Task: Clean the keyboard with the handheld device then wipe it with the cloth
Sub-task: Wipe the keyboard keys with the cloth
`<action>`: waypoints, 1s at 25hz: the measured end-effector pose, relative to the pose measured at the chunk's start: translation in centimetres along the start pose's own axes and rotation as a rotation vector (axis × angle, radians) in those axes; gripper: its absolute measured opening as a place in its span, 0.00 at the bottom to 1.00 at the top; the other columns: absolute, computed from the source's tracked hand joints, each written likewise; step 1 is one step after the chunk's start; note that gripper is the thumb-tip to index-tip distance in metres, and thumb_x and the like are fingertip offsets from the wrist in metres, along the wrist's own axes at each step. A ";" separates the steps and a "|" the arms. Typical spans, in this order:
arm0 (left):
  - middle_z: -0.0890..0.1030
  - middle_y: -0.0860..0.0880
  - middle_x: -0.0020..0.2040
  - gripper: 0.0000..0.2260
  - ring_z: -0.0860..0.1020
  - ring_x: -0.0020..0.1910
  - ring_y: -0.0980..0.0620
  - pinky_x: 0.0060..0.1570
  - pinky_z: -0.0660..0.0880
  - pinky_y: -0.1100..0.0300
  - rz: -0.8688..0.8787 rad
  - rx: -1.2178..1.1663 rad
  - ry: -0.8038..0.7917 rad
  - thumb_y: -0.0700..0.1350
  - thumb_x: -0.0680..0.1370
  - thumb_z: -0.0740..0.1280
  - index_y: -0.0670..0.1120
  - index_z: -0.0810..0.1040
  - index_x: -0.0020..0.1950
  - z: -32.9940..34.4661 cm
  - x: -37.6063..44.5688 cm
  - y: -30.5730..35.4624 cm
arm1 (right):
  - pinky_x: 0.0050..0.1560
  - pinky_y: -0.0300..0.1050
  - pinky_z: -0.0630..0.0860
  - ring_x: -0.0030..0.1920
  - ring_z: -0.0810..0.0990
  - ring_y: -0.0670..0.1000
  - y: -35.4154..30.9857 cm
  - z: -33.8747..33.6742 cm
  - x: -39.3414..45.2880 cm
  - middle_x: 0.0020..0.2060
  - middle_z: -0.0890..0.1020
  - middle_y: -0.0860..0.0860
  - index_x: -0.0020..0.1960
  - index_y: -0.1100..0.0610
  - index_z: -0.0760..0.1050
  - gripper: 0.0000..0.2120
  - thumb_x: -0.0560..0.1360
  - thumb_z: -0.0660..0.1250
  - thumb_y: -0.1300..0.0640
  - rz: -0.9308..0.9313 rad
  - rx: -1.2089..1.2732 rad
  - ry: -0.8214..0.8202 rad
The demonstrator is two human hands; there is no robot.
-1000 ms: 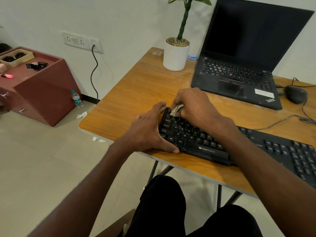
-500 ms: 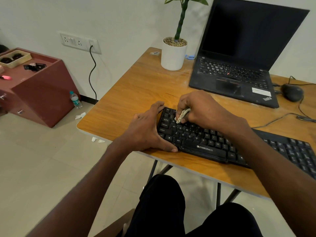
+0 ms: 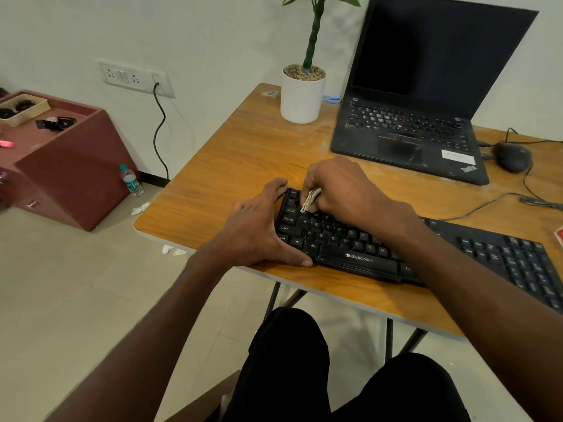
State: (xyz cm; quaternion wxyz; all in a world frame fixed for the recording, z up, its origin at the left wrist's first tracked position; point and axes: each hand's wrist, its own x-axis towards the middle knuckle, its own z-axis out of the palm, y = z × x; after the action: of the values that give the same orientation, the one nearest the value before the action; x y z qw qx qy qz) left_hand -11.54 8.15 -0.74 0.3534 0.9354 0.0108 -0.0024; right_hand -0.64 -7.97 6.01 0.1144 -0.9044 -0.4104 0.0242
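Note:
A black keyboard (image 3: pixel 359 257) lies along the front edge of the wooden table (image 3: pixel 243 159). My left hand (image 3: pixel 259 233) grips the keyboard's left end, fingers over the far corner and thumb along the front edge. My right hand (image 3: pixel 344 190) is curled over the upper-left keys and pinches a small folded pale cloth (image 3: pixel 310 199), whose tip touches the keys near the top row. Most of the cloth is hidden inside my fist. No handheld device is in view.
An open black laptop (image 3: pixel 408 129) stands behind the keyboard, a white plant pot (image 3: pixel 301 99) to its left, a black mouse (image 3: pixel 511 155) with its cable to its right. A maroon cabinet (image 3: pixel 70 172) and a water bottle (image 3: pixel 131 181) are on the floor at left.
My right hand with the cloth has slid back and forth in short strokes over the upper-left keys. My left hand has kept its hold on the keyboard's left end.

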 end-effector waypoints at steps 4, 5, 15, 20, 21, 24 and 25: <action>0.70 0.58 0.78 0.67 0.70 0.75 0.53 0.77 0.56 0.51 0.000 -0.001 -0.003 0.76 0.51 0.77 0.57 0.51 0.82 0.1 0.0 0.0 | 0.49 0.48 0.79 0.46 0.83 0.47 0.0 -0.5 -0.1 0.41 0.86 0.47 0.43 0.50 0.87 0.08 0.67 0.81 0.60 0.014 0.034 -0.041; 0.70 0.58 0.77 0.67 0.70 0.75 0.53 0.77 0.57 0.51 -0.001 -0.001 -0.003 0.77 0.51 0.77 0.57 0.51 0.82 0.1 0.0 0.0 | 0.50 0.47 0.79 0.46 0.83 0.47 0.2 -0.7 0.1 0.41 0.86 0.47 0.43 0.51 0.87 0.08 0.67 0.81 0.60 0.047 0.042 -0.038; 0.70 0.60 0.76 0.64 0.70 0.74 0.56 0.78 0.57 0.49 0.001 0.006 0.005 0.72 0.54 0.82 0.59 0.53 0.82 0.0 -0.2 0.3 | 0.53 0.49 0.80 0.47 0.84 0.50 1.4 -1.3 -1.7 0.42 0.87 0.48 0.44 0.50 0.87 0.09 0.68 0.81 0.60 0.240 0.017 0.057; 0.71 0.58 0.75 0.63 0.71 0.73 0.54 0.78 0.60 0.45 -0.007 0.006 0.002 0.69 0.55 0.84 0.58 0.54 0.82 -0.2 -0.2 0.4 | 0.47 0.45 0.76 0.48 0.82 0.51 -0.9 0.1 -2.3 0.44 0.85 0.48 0.45 0.48 0.87 0.08 0.72 0.77 0.60 0.144 -0.009 0.053; 0.71 0.58 0.76 0.63 0.72 0.73 0.54 0.78 0.61 0.44 -0.009 -0.004 -0.003 0.70 0.54 0.83 0.58 0.54 0.81 -0.2 -0.1 0.4 | 0.47 0.45 0.76 0.48 0.82 0.51 -0.3 -0.3 -2.5 0.44 0.86 0.48 0.44 0.48 0.87 0.08 0.71 0.78 0.61 0.172 0.012 0.037; 0.72 0.59 0.75 0.63 0.72 0.73 0.55 0.78 0.63 0.43 -0.016 -0.045 -0.015 0.73 0.51 0.82 0.60 0.55 0.80 -0.1 -0.1 0.3 | 0.48 0.51 0.81 0.46 0.83 0.55 1.8 -1.4 -3.7 0.43 0.85 0.52 0.41 0.51 0.86 0.07 0.70 0.78 0.63 0.347 0.018 0.061; 0.72 0.59 0.75 0.63 0.73 0.73 0.54 0.77 0.64 0.43 -0.020 -0.047 -0.017 0.73 0.51 0.81 0.60 0.56 0.80 -0.1 -0.1 0.3 | 0.47 0.53 0.82 0.45 0.82 0.57 1.9 -1.3 -4.0 0.43 0.84 0.55 0.43 0.53 0.86 0.06 0.72 0.76 0.63 0.383 -0.024 0.095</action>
State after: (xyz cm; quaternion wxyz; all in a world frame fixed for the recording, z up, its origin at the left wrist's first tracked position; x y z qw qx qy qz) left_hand -11.60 7.97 -0.45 0.3754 0.9266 0.0174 -0.0136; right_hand -1.70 -12.41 6.69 0.1162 -0.9674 -0.2252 -0.0020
